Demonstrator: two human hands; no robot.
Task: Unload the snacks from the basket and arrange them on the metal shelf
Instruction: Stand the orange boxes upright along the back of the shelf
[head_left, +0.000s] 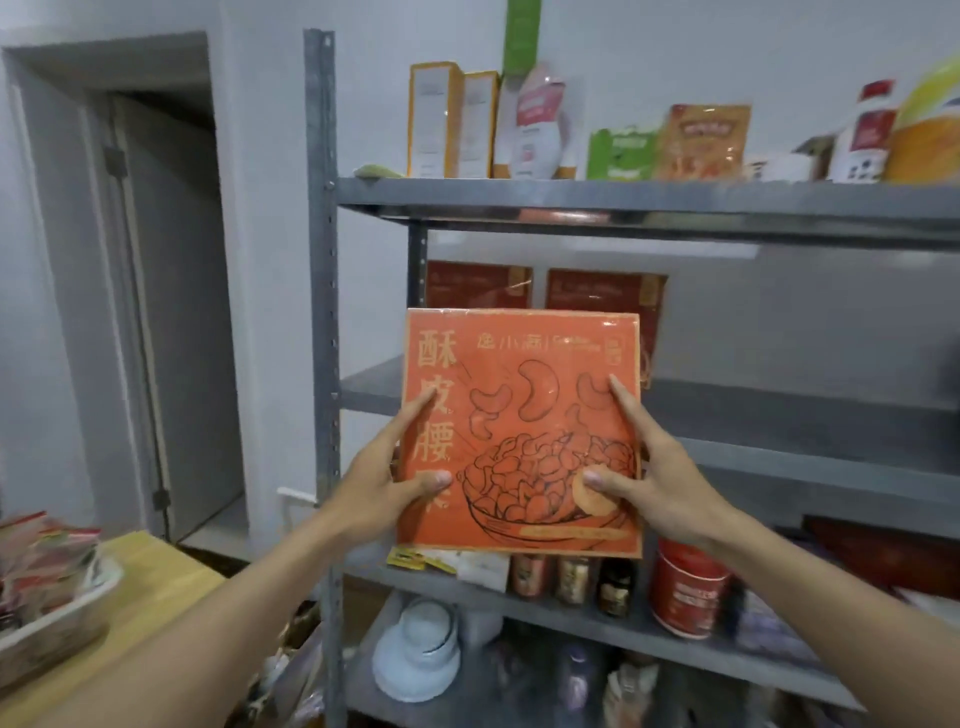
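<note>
Snack box (519, 395) (basket (67, 597) edge-cropped, blurred)

The orange box (519, 431) looks like cardboard under glossy film. The shelf (623, 200) is matt grey metal. The counter (156, 577) shows pale, smooth wood.

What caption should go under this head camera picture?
An orange cashew box held up by the left hand and right hand before the metal shelf.
</note>
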